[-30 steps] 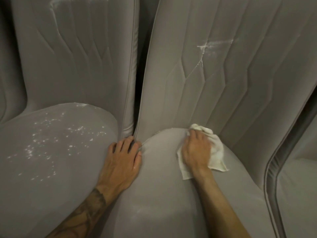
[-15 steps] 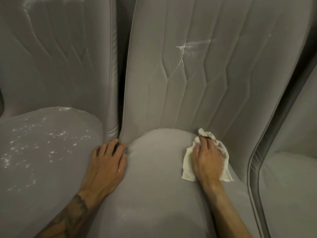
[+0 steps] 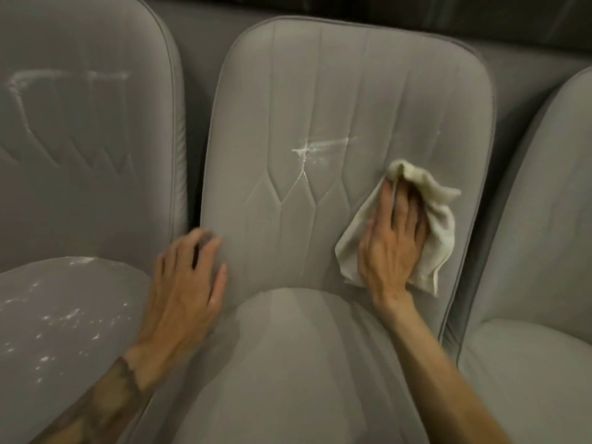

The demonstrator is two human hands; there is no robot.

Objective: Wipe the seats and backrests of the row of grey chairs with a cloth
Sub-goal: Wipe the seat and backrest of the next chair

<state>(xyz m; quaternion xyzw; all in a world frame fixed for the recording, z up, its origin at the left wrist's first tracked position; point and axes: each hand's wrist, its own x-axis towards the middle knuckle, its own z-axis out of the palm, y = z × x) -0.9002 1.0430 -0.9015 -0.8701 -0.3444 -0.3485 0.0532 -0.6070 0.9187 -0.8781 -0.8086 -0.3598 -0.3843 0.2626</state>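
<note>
Frame left: the left chair shows white specks on seat and backrest, unwiped; the left hand, fingers loosely spread and empty, lies at the lower left edge of the middle backrest. Centre: a white smear crosses the padded, stitched panel; centre right, the right hand, fingers straight, presses the crumpled cloth flat against it. Step judged: backrest wiping; next, sweep up-left over the smear.

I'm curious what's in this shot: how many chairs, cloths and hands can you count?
Grey chairs: 3 (left chair, middle chair, right chair)
White cloth: 1
Hands: 2 (left hand, right hand)
Total: 6
</note>
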